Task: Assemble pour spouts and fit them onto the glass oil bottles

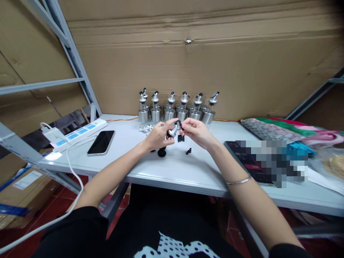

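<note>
My left hand (157,137) is closed round a silver pour spout (172,133), held just above the white table. Between the fingertips of my right hand (198,131) is a small black lever piece (179,124), which meets the top of the spout; whether it is fixed there I cannot tell. Under the hands lie some black parts (181,138), and nearer me are a black round stopper (161,153) and one more small black piece (188,151). White pieces (146,128) lie partly hidden behind my left hand.
Several steel-and-glass oil bottles (169,114) with pour spouts stand along the cardboard wall (172,64). On the left are a phone (101,142), a power strip (80,135) and a white cable (70,161). A tablet-like screen (242,157) and a colourful cloth (292,130) lie on the right.
</note>
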`<state>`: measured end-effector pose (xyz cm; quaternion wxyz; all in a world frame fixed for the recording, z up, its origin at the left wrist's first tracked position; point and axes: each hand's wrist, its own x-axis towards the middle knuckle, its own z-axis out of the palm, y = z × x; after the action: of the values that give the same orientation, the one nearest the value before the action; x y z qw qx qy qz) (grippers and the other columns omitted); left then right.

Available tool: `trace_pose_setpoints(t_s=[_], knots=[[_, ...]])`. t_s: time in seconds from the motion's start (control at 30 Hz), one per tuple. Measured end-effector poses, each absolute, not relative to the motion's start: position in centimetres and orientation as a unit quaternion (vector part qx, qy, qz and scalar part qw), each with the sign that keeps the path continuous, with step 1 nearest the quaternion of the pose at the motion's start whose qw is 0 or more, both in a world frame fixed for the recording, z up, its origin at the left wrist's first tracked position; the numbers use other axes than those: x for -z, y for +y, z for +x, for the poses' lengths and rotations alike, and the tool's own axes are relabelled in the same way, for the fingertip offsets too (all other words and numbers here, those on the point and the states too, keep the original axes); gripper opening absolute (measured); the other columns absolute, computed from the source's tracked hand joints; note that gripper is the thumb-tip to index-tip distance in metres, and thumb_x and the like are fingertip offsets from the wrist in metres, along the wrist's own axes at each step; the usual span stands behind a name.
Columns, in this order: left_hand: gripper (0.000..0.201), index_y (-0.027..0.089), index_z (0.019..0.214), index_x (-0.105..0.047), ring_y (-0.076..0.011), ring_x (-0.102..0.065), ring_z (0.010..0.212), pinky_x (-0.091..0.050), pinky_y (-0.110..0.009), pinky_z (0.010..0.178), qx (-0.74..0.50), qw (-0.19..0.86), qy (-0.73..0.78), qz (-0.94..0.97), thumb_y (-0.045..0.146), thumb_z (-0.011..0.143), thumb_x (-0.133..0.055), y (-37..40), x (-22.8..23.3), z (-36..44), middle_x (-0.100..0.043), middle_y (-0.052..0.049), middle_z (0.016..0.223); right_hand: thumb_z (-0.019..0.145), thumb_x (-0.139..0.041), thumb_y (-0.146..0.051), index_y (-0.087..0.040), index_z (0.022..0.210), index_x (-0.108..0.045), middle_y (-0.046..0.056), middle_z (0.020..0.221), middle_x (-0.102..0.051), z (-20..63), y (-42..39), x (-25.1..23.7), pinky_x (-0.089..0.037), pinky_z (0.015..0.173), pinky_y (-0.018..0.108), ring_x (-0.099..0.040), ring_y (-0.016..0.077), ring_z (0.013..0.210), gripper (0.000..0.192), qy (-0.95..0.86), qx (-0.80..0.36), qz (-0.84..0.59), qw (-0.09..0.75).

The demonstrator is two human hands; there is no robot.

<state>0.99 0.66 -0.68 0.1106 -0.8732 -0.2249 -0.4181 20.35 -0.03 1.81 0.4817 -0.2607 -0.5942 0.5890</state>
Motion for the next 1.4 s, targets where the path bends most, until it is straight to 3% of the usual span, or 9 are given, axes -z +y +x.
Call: trace_pose_setpoints(t_s=[0.2,0.43,1.4], knots=[[0.073,0.018,0.139,-0.023,-0.0128,-0.058,0.067,-0.044,-0.030,0.081,0.401,0.112,-0.230,-0.880,0.013,0.072,-0.051,0.63,0.61,0.97,-0.067,0.000,0.092,0.059,-0.084,-0.040,-0.017,0.068,-0.061,-0.003,0.061,-0.066,20.69,0.02,-2.06,-0.046,0.064,0.026,-0.058,0.0088,0.057,0.034,-0.594,-0.601,-0.276,0.458],[0.063,0.016,0.134,-0.035,-0.0126,-0.055,0.064,-0.044,-0.029,0.079,0.391,0.121,-0.242,-0.880,0.014,0.073,-0.051,0.53,0.66,1.06,-0.068,-0.001,0.091,0.062,-0.082,-0.038,-0.018,0.072,-0.059,-0.003,0.062,-0.065,20.59,0.13,-1.69,-0.044,0.063,0.025,-0.058,0.0093,0.059,0.033,-0.599,-0.616,-0.270,0.435],[0.059,0.015,0.129,-0.043,-0.0166,-0.058,0.080,-0.047,-0.030,0.079,0.395,0.114,-0.244,-0.878,0.014,0.072,-0.057,0.50,0.78,1.01,-0.069,-0.004,0.094,0.066,-0.080,-0.029,-0.019,0.083,-0.062,-0.003,0.071,-0.065,21.00,0.30,-1.60,-0.045,0.064,0.025,-0.058,0.0086,0.063,0.027,-0.575,-0.681,-0.248,0.379]])
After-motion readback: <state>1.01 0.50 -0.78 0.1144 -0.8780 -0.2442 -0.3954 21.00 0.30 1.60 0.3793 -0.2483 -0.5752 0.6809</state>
